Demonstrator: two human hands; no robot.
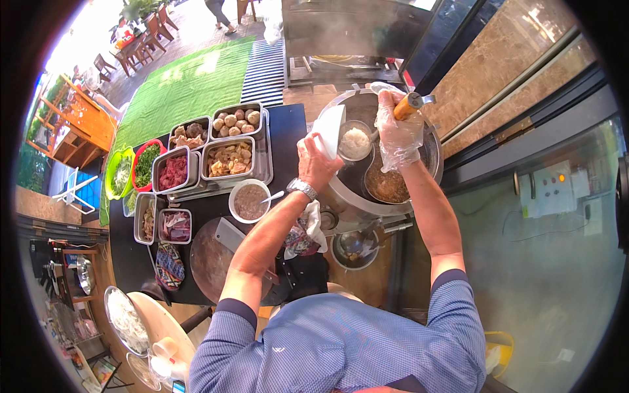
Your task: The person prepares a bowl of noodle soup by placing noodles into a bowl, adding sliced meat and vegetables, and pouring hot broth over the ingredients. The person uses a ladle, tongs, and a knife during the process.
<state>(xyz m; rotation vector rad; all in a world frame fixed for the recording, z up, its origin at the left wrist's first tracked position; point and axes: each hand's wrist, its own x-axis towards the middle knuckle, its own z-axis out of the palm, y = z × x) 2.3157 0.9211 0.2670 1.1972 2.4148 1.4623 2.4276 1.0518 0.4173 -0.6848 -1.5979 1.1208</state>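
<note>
My left hand [317, 162], a steel watch on its wrist, grips a white bowl [331, 128] tipped steeply on its side. Beside the bowl's rim, a round noodle strainer [342, 153] holds white rice noodles [355, 142]. My right hand [399, 128] wears a clear plastic glove and is closed around a wooden handle [407, 106], which appears to belong to the strainer; part of the link is hidden by the hand. Both hands are above a large steel pot [339, 189] with a compartment of brown broth [385, 184].
Steel containers hold meatballs [236, 120], chopped cooked pieces [230, 159] and raw red meat [173, 169]. A bowl of minced meat [248, 201] with a spoon stands near my left forearm. A cleaver [231, 236] lies on a round chopping board [211, 265]. A glass panel [530, 275] bounds the right.
</note>
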